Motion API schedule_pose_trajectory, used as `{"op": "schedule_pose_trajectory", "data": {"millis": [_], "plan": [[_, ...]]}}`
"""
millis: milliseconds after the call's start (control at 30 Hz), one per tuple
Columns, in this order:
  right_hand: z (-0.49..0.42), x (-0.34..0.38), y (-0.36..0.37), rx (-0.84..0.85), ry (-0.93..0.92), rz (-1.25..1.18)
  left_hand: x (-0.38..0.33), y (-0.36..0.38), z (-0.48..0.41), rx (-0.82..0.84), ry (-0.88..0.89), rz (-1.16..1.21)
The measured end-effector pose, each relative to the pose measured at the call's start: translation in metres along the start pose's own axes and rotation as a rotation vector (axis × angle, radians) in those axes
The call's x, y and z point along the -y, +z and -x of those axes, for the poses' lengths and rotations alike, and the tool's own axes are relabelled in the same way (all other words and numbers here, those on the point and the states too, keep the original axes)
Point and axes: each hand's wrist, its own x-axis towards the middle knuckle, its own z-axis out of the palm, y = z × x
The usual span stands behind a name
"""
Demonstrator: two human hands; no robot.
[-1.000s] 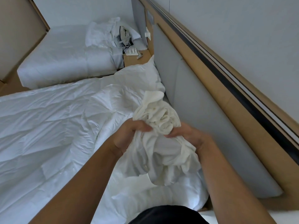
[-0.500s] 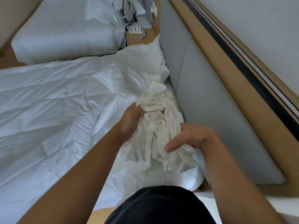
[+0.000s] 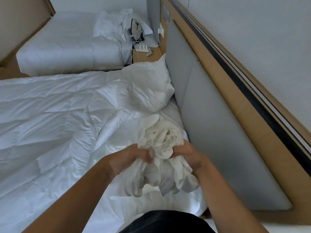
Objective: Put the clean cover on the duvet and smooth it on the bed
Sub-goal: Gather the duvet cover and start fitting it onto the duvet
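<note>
Over on our left the white duvet lies spread and wrinkled. Our left hand clutches the bunched cream cover, and our right hand clutches it too. We hold it low over the duvet corner beside the padded headboard, we think to find the opening.

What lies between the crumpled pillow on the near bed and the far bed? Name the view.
In the head view, a wooden bedside table stands between the pillow and the far bed, with a white power strip on it.
</note>
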Motion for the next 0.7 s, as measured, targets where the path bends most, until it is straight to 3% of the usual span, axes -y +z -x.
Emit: {"op": "schedule_pose_trajectory", "data": {"millis": [267, 367, 533, 700], "plan": [[0.002, -0.002, 0.000, 0.071, 0.021, 0.015, -0.004, 0.000, 0.010, 0.204, -0.244, -0.238], [0.002, 0.003, -0.005, 0.060, 0.043, -0.005, -0.004, -0.005, 0.004, 0.186, -0.269, -0.208], [0.009, 0.022, -0.010, 0.130, 0.209, 0.124, -0.017, -0.008, -0.008, 0.138, -0.010, 0.099], [0.013, 0.025, -0.005, 0.234, 0.324, 0.299, -0.026, 0.003, -0.016, 0.076, 0.206, 0.127]]}}
